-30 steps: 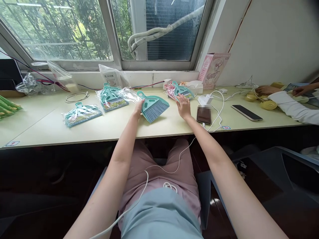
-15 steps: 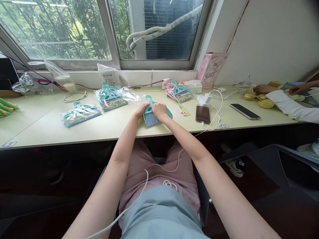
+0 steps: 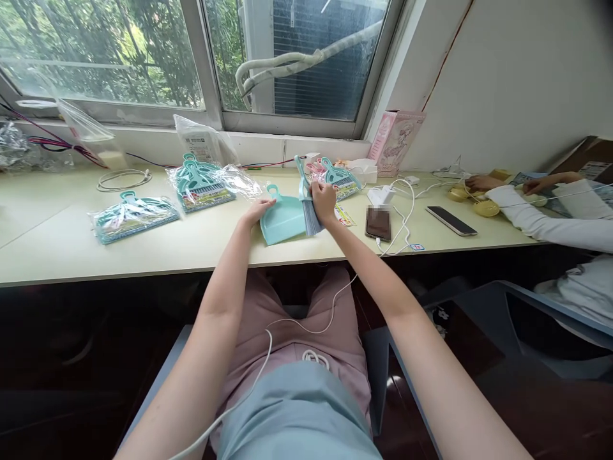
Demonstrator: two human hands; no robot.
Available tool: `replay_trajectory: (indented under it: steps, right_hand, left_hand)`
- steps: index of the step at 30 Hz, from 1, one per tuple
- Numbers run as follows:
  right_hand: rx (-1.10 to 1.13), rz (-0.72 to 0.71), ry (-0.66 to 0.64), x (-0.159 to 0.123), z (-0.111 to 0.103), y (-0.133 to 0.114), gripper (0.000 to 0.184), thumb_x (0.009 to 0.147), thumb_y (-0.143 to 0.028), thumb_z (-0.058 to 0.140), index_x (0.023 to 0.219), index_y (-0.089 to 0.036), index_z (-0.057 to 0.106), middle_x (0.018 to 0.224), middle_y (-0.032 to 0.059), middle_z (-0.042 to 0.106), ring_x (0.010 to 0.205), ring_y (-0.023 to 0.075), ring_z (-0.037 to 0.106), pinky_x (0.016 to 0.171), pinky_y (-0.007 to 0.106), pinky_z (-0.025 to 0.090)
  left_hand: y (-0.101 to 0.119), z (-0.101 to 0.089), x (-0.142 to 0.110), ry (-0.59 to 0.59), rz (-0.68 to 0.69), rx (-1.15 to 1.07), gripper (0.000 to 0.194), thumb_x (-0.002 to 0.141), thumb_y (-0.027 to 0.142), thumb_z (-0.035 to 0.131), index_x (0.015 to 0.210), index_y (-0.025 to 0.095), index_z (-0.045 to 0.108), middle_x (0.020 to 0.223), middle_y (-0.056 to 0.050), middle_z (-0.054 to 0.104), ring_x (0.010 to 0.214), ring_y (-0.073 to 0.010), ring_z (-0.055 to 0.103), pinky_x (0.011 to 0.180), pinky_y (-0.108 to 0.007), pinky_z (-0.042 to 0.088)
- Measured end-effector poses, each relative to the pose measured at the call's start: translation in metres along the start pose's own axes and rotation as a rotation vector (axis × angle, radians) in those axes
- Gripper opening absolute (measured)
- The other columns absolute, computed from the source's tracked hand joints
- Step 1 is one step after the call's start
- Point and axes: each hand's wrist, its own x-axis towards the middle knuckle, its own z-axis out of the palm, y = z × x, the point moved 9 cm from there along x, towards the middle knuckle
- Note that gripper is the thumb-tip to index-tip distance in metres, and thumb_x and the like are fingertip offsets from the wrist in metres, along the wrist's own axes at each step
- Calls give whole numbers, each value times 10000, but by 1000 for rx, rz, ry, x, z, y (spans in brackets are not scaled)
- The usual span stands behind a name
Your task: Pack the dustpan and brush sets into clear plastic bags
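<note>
Pale yellow-green counter [image 3: 201, 252] runs left to right under far 2-pane window [image 3: 209, 64] w/ grey metal frame [image 3: 292, 124]. Daylight thru it; greenery [image 3: 138, 57] outside left, wrapped white piping [image 3: 301, 59] & dk slatted panel [image 3: 325, 89] outside right. White wall [image 3: 507, 83] far right, w/ thin brown line [image 3: 447, 54] running down it. Blue-grey chair [image 3: 479, 300] near right; floor [image 3: 398, 415] dk reddish-brown.

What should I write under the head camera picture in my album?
Left hand holds the dustpan, right hand the brush, at a table by the window.
</note>
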Motion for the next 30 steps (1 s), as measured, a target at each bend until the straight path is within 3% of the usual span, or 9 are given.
replay_trajectory:
  steps: [2, 4, 8, 12, 16, 21, 26, 30]
  right_hand:
    - [-107, 89, 82, 1, -26, 23, 607, 1045, -462, 233, 1043, -136, 745, 943, 158, 738, 1011, 305, 675, 895, 373, 486]
    - [-226, 116, 27, 0, -36, 44, 520, 1020, -459, 363, 997, -121, 756, 962, 197, 732, 1039, 342, 669, 919, 397, 478]
    - [-463, 193, -180, -12, -28, 91, 420, 985, -342, 448, 1060, -59, 749, 1108, 277, 703, 1077, 382, 661, 936, 440, 481]
    - [-500, 171, -369, -25, -8, 115, 375, 969, -311, 464, 1051, -106, 767, 1091, 247, 721, 1039, 354, 683, 900, 415, 502]
    - [-486, 169, -337, -21, -14, 122, 314, 952, -287, 513, 1039, -145, 779, 1058, 194, 743, 1010, 312, 689, 881, 378, 508]
    - [-477, 143, -320, -10, -23, 126, 248, 897, -227, 612, 1075, -240, 783, 1166, 112, 741, 1096, 299, 671, 934, 404, 494]
    - [-649, 36, -456, -17, -7, 129, 225, 799, -242, 764, 1015, -185, 786, 1195, 171, 718, 1203, 353, 597, 990, 463, 435]
    - [-730, -25, -452, -20, 2, 124, 177, 829, -211, 723, 985, -139, 761, 1174, 204, 713, 1166, 352, 601, 1023, 496, 357]
  left_hand:
    - [-1, -2, 1, 6, 0, 86, 210, 701, 356, 827, 703, 173, 722, 645, -34, 669, 707, -199, 653, 652, -265, 505]
    - [-2, -9, 2, 65, 8, 100, 175, 665, 318, 840, 658, 196, 715, 565, -9, 619, 703, -204, 649, 612, -255, 490]
    - [0, -17, 6, 145, 51, 126, 186, 720, 367, 782, 642, 209, 725, 586, -22, 628, 733, -200, 640, 599, -244, 472]
    - [6, -23, 3, 221, 115, 175, 277, 834, 416, 647, 709, 192, 752, 875, -90, 742, 781, -195, 628, 640, -249, 483]
    - [13, -26, -5, 277, 149, 156, 266, 854, 394, 628, 723, 194, 744, 876, -89, 742, 834, -207, 627, 722, -260, 492]
    - [26, -30, -11, 350, 206, 294, 273, 890, 383, 609, 705, 217, 724, 894, -84, 730, 974, -251, 625, 848, -301, 457]
    - [43, -31, -23, 412, 297, 398, 273, 900, 400, 605, 704, 222, 669, 938, -98, 684, 1085, -288, 574, 925, -336, 428]
    - [50, -30, -31, 431, 372, 365, 198, 812, 341, 717, 674, 224, 638, 939, -97, 637, 1147, -302, 529, 965, -342, 423]
